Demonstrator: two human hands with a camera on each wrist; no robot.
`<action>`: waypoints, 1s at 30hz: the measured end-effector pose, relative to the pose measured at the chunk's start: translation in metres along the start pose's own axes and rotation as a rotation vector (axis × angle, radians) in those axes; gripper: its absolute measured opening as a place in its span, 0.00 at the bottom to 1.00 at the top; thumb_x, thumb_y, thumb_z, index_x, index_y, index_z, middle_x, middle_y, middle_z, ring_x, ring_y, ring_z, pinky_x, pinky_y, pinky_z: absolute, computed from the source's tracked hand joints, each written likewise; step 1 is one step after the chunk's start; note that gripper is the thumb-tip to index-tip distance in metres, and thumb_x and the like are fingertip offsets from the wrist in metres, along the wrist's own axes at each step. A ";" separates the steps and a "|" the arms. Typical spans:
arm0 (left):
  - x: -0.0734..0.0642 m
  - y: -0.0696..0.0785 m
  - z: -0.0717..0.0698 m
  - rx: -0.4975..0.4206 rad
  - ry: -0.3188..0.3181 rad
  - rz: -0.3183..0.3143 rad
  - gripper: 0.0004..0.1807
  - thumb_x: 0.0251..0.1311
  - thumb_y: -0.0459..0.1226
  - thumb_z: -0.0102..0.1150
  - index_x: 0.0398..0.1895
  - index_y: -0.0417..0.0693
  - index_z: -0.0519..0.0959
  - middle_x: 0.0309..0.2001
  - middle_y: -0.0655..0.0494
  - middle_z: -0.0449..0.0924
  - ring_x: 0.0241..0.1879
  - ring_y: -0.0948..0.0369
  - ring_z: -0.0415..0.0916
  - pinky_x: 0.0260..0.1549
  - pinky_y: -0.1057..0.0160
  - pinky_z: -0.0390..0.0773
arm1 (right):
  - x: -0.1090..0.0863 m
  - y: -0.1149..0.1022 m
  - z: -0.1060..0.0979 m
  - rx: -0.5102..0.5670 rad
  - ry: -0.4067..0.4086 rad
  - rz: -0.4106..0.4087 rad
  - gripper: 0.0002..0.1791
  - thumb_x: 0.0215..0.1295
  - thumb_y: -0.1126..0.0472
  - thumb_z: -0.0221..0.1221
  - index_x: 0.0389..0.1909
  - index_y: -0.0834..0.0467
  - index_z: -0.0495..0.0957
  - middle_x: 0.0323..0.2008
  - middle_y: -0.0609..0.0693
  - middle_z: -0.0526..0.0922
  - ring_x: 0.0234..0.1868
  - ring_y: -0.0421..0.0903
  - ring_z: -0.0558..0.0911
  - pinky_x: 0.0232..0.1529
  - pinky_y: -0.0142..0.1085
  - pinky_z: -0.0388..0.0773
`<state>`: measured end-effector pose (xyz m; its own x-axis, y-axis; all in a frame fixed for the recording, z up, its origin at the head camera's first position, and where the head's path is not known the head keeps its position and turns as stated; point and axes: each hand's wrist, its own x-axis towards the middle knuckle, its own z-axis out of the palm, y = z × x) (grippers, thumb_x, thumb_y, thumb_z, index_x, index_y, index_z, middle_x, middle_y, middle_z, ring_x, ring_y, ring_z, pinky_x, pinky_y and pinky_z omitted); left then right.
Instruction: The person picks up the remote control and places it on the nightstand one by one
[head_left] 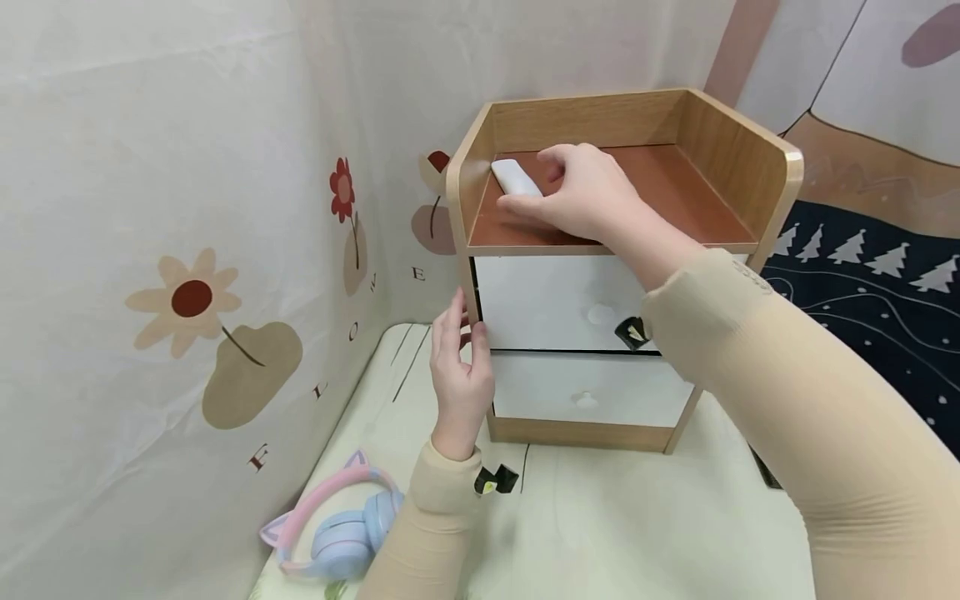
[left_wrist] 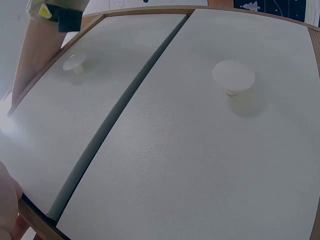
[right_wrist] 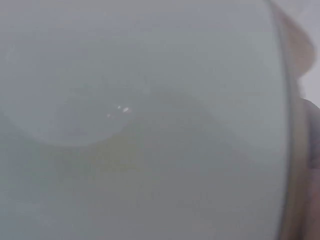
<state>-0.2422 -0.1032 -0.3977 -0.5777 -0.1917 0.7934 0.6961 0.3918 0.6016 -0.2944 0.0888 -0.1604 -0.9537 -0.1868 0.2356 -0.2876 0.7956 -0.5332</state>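
Note:
A small wooden cabinet (head_left: 750,158) has two white drawers and a brown recessed top. On that top, near the left wall, lies a smooth white oblong object (head_left: 516,177); its exact kind is unclear. My right hand (head_left: 585,187) reaches over the top, thumb and fingers spread beside the object's near end; contact is hard to make out. Against the cabinet's left side rests my left hand (head_left: 461,371), fingers extended upward along the edge. Both drawers look closed, the upper drawer (left_wrist: 120,65) and lower drawer (left_wrist: 200,140) each with a round white knob (left_wrist: 233,76).
Pink and blue cat-ear headphones (head_left: 337,525) lie at the lower left on the pale covered surface (head_left: 615,517). Patterned fabric (head_left: 180,125) hangs behind and to the left. Dark cloth with white trees (head_left: 885,308) is at the right.

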 end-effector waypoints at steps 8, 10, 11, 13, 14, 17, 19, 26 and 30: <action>0.000 0.001 0.001 0.010 0.003 0.008 0.29 0.82 0.32 0.55 0.83 0.43 0.69 0.66 0.38 0.77 0.59 0.46 0.81 0.58 0.54 0.86 | -0.051 0.017 -0.001 0.205 0.204 -0.150 0.38 0.68 0.36 0.72 0.74 0.48 0.79 0.63 0.51 0.85 0.62 0.49 0.80 0.65 0.48 0.77; 0.002 0.000 0.002 0.017 0.006 0.016 0.29 0.83 0.32 0.55 0.83 0.44 0.69 0.67 0.38 0.77 0.59 0.45 0.81 0.58 0.54 0.87 | -0.064 0.022 0.002 0.219 0.250 -0.219 0.36 0.69 0.40 0.73 0.73 0.48 0.80 0.60 0.52 0.85 0.59 0.50 0.81 0.63 0.46 0.77; 0.002 0.000 0.002 0.017 0.008 0.020 0.28 0.83 0.32 0.54 0.83 0.43 0.69 0.67 0.38 0.77 0.59 0.45 0.81 0.58 0.54 0.87 | -0.069 0.025 0.004 0.227 0.273 -0.257 0.34 0.68 0.43 0.74 0.73 0.49 0.81 0.59 0.53 0.85 0.58 0.50 0.81 0.62 0.45 0.78; 0.004 -0.001 0.003 0.016 0.006 0.024 0.29 0.83 0.32 0.54 0.83 0.43 0.69 0.67 0.38 0.77 0.60 0.45 0.81 0.58 0.53 0.87 | -0.080 0.032 0.009 0.239 0.312 -0.338 0.33 0.68 0.49 0.76 0.72 0.50 0.82 0.56 0.55 0.85 0.56 0.49 0.82 0.61 0.39 0.78; 0.004 -0.001 0.003 0.015 0.006 0.024 0.29 0.83 0.32 0.54 0.83 0.43 0.69 0.67 0.37 0.77 0.60 0.45 0.81 0.58 0.53 0.87 | -0.085 0.035 0.012 0.252 0.333 -0.381 0.32 0.67 0.53 0.77 0.71 0.51 0.82 0.54 0.55 0.86 0.55 0.48 0.82 0.61 0.36 0.78; 0.004 -0.001 0.002 0.016 -0.001 0.017 0.29 0.82 0.32 0.54 0.83 0.43 0.69 0.67 0.37 0.77 0.60 0.45 0.81 0.58 0.53 0.87 | -0.099 0.047 0.023 0.314 0.396 -0.505 0.32 0.63 0.61 0.79 0.68 0.57 0.84 0.51 0.57 0.87 0.53 0.44 0.83 0.60 0.29 0.77; 0.004 -0.001 0.002 0.015 -0.005 0.012 0.29 0.82 0.32 0.54 0.83 0.43 0.69 0.67 0.38 0.77 0.60 0.45 0.81 0.57 0.54 0.87 | -0.109 0.057 0.032 0.401 0.414 -0.593 0.31 0.60 0.66 0.79 0.66 0.62 0.84 0.50 0.57 0.87 0.54 0.41 0.83 0.61 0.28 0.78; 0.004 -0.001 0.001 0.008 -0.002 0.032 0.29 0.81 0.30 0.54 0.82 0.42 0.69 0.66 0.38 0.78 0.59 0.45 0.81 0.57 0.57 0.86 | -0.144 0.109 0.078 0.644 0.516 -0.802 0.38 0.68 0.47 0.77 0.55 0.80 0.81 0.52 0.47 0.88 0.54 0.42 0.83 0.61 0.29 0.80; 0.005 0.000 0.000 -0.009 -0.009 0.026 0.29 0.82 0.30 0.54 0.83 0.42 0.69 0.66 0.38 0.77 0.60 0.46 0.81 0.59 0.60 0.85 | -0.163 0.146 0.101 0.675 0.589 -0.759 0.37 0.67 0.52 0.78 0.53 0.83 0.78 0.52 0.47 0.87 0.53 0.40 0.84 0.60 0.26 0.80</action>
<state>-0.2453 -0.1043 -0.3940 -0.5628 -0.1737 0.8082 0.7150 0.3885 0.5813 -0.1898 0.1774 -0.3586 -0.3803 -0.0455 0.9237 -0.9221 0.0950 -0.3750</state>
